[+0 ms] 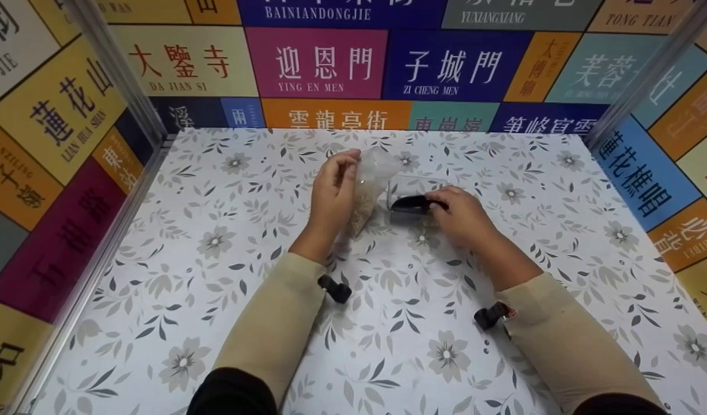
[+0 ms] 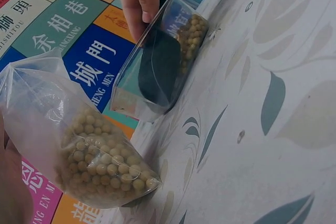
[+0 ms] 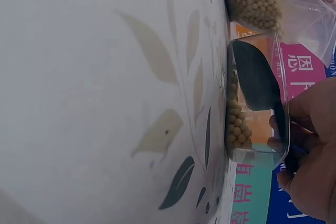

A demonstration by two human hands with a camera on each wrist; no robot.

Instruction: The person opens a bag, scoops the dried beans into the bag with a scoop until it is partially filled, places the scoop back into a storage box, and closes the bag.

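Note:
At the upper middle of the head view, my left hand (image 1: 333,187) holds the top of a clear plastic bag (image 1: 379,164). The bag's lower part is full of round, pale soybeans (image 2: 107,163), and it stands on the table. Just right of it is a clear rectangular plastic box (image 2: 126,98) with some soybeans (image 3: 239,127) gathered toward its right end. My right hand (image 1: 462,213) grips the handle of a black scoop (image 1: 409,203). The scoop's blade (image 3: 257,74) is down inside the box, and no beans show on it.
A white tablecloth (image 1: 261,323) with grey flowers and leaves covers the table. Colourful panels (image 1: 324,63) with Chinese lettering stand behind and at both sides. Metal posts (image 1: 135,86) rise at the back corners. A small black device (image 1: 335,288) sits at each wrist.

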